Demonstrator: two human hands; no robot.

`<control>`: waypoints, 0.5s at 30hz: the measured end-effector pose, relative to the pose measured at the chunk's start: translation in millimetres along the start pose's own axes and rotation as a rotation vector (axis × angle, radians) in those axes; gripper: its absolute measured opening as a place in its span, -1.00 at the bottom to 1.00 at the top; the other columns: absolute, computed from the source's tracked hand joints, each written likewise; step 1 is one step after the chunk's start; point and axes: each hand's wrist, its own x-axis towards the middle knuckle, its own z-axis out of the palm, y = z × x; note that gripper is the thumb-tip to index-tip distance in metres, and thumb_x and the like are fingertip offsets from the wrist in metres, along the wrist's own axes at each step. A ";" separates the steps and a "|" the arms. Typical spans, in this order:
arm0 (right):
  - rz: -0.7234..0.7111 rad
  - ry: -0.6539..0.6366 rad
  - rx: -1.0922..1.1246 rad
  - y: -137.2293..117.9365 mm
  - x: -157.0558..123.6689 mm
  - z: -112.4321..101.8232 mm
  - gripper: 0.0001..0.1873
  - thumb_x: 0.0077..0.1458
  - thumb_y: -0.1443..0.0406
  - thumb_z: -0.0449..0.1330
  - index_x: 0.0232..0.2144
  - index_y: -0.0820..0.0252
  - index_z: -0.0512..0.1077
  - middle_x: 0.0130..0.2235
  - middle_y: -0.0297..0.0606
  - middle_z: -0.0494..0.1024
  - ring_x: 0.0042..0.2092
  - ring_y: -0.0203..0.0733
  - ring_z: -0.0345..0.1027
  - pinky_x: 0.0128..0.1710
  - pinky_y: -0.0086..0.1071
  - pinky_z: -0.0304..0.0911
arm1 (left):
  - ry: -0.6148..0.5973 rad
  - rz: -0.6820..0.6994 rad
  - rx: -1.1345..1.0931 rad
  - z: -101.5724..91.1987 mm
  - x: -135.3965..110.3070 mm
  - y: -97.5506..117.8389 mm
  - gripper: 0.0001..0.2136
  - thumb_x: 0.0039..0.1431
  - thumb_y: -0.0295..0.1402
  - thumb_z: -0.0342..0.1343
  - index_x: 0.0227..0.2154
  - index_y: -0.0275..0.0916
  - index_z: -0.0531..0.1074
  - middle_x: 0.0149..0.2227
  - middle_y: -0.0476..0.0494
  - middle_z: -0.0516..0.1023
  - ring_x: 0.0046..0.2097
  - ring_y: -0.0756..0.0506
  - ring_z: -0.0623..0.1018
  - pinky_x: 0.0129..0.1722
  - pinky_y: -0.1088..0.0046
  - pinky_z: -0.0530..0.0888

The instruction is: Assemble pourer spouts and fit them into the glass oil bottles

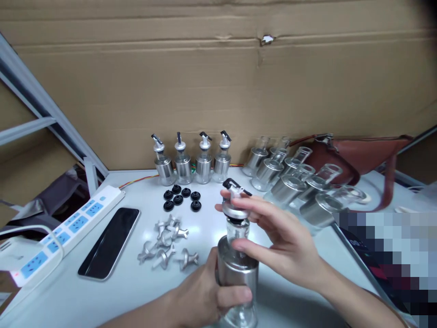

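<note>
My left hand is wrapped round the steel-sleeved body of a glass oil bottle, which stands upright near the front of the table. A silver pour spout with a black flip lid sits in the bottle's mouth. My right hand has its fingers against the spout's collar and its thumb by the glass neck. To the left lie several loose silver spout parts in a pile. Several black rubber stoppers are grouped behind them.
Several bottles with spouts stand in a row at the back. Several spoutless bottles crowd the right, before a brown bag. A phone and a power strip lie left. A cardboard wall rises behind.
</note>
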 end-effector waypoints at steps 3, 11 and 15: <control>-0.028 -0.004 -0.029 -1.6 2.2 -3.8 -0.38 0.05 0.36 0.35 0.14 -0.10 0.32 0.04 -0.22 0.52 0.03 -0.09 0.46 0.02 -0.24 0.43 | -0.005 -0.136 -0.212 -4.8 7.6 16.0 -0.52 0.18 0.07 0.05 -0.14 -0.31 0.41 -0.36 -0.10 0.40 -0.25 -0.12 0.42 -0.20 0.34 0.46; -0.002 -0.049 0.072 -2.5 -1.9 -9.1 -0.37 -0.03 0.35 0.41 0.09 -0.08 0.38 0.00 -0.22 0.57 0.06 -0.06 0.46 -0.02 -0.23 0.47 | -0.035 -0.076 -0.281 -7.3 15.2 27.6 -0.39 0.10 0.26 -0.08 -0.38 -0.30 0.38 -0.46 -0.06 0.31 -0.36 -0.07 0.35 -0.32 0.41 0.43; 0.068 0.009 0.161 -5.6 0.8 -6.4 -0.52 -0.11 0.36 0.45 -0.08 -0.01 0.52 -0.15 -0.26 0.64 -0.09 -0.11 0.55 -0.21 -0.36 0.54 | -0.065 -0.013 -0.084 -3.7 7.9 13.6 -0.50 0.20 0.14 -0.06 -0.34 -0.28 0.37 -0.43 -0.08 0.33 -0.35 -0.07 0.36 -0.31 0.44 0.43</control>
